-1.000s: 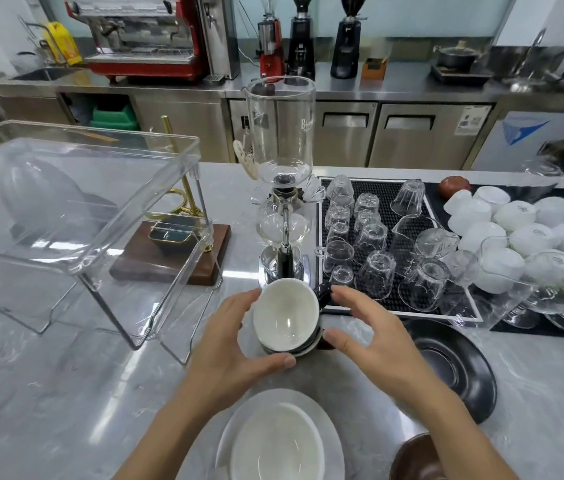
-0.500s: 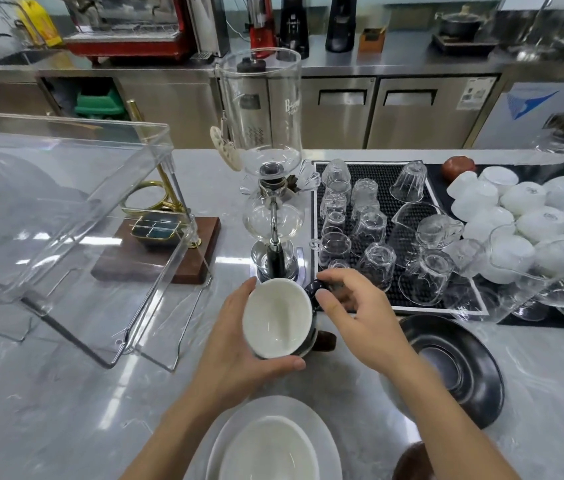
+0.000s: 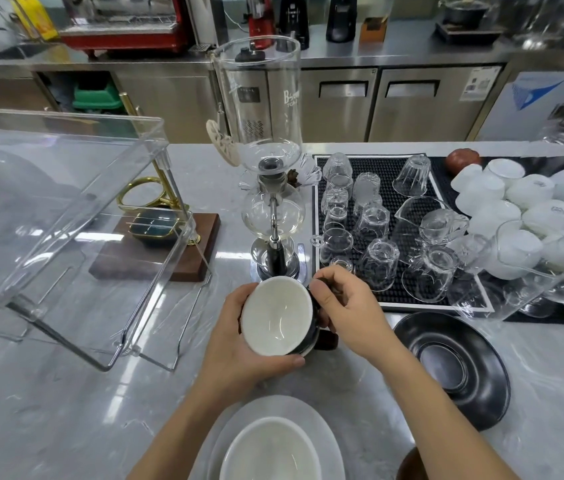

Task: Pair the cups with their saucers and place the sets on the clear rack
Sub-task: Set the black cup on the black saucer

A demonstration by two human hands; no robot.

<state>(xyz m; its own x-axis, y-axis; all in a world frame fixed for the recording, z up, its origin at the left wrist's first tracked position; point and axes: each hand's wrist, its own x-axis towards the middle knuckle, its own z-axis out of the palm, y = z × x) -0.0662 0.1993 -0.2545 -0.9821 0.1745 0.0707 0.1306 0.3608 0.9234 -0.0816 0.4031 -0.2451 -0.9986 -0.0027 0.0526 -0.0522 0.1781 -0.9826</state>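
1. Your left hand [image 3: 239, 344] cups the cup [image 3: 278, 315] from below and the left, with the thumb pressed along its near rim.
2. The cup sits just in front of the siphon [image 3: 266, 161]; its white mouth tilts up and toward you (dark outside).
3. Your right hand [image 3: 346, 306] pinches the dark handle on the cup's right side.
4. A black saucer [image 3: 464, 368] lies right of the cup, apart from it.
5. The clear rack [image 3: 65, 216] stands left of the siphon.
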